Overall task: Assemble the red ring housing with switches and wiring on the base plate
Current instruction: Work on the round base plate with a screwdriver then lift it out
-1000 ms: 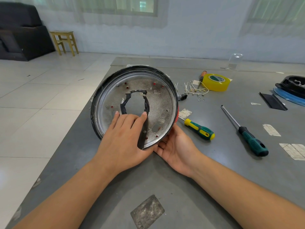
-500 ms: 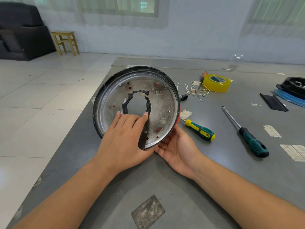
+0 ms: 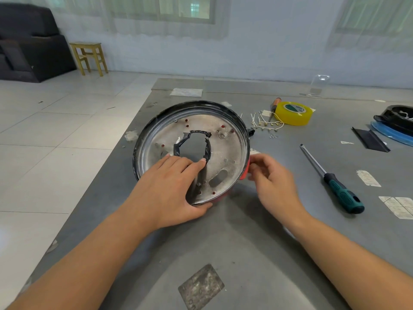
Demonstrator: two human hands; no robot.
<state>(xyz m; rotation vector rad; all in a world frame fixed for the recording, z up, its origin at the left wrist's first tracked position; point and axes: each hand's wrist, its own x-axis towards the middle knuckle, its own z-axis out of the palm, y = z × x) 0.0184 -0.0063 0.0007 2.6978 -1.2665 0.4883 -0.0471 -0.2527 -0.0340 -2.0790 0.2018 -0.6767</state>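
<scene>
yellow tape roll (image 3: 293,113) far right of table | green-handled screwdriver (image 3: 332,180) right | wooden stool (image 3: 89,57) on floor | dark sofa (image 3: 29,41)

Soft daylight fills the room, coming through the curtained windows (image 3: 185,7) at the far wall, so the scene is bright and even. The grey tabletop (image 3: 268,242) carries a pale sheen near the bottom edge, and shadows under the forearms are faint and diffuse. The right hand (image 3: 271,180) is smeared by motion blur (its fingers (image 3: 257,162) most of all). Wide-angle distortion bows the floor tiles and stretches both forearms toward the lower corners. The far wall looks slightly soft.
</scene>
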